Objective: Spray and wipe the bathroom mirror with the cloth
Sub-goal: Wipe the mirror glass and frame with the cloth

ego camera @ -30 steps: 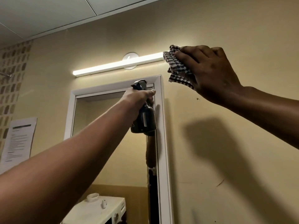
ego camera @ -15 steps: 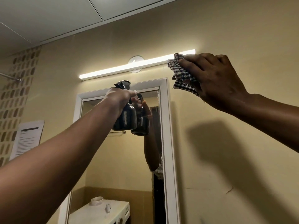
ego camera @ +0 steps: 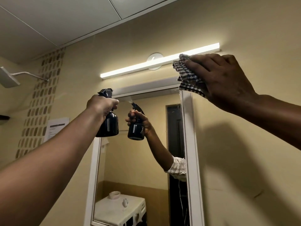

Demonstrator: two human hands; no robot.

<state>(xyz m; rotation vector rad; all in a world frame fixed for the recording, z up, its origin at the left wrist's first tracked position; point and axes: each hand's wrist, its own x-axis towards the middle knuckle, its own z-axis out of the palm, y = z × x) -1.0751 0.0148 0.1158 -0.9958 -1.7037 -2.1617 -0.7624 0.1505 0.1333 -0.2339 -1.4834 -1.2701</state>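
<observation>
The white-framed mirror [ego camera: 190, 144] hangs on the beige wall. My left hand [ego camera: 101, 106] grips a dark spray bottle [ego camera: 109, 124] at the mirror's upper left corner, finger on the trigger, nozzle facing the glass. A faint mist shows near the top of the glass. The bottle and arm are reflected in the mirror. My right hand [ego camera: 223, 79] holds a bunched checked cloth [ego camera: 187, 75] by the mirror's upper right corner, over the end of the light bar.
A lit light bar [ego camera: 146, 65] runs above the mirror. A shower head [ego camera: 8, 77] juts out at upper left, and a paper notice [ego camera: 55, 129] hangs on the left wall. The mirror reflects a white washing machine and a dark doorway.
The spray bottle in my left hand has moved left along the top of the mirror. My view has shifted left, showing more of the mirror and the shower head. The cloth hand stays raised.
</observation>
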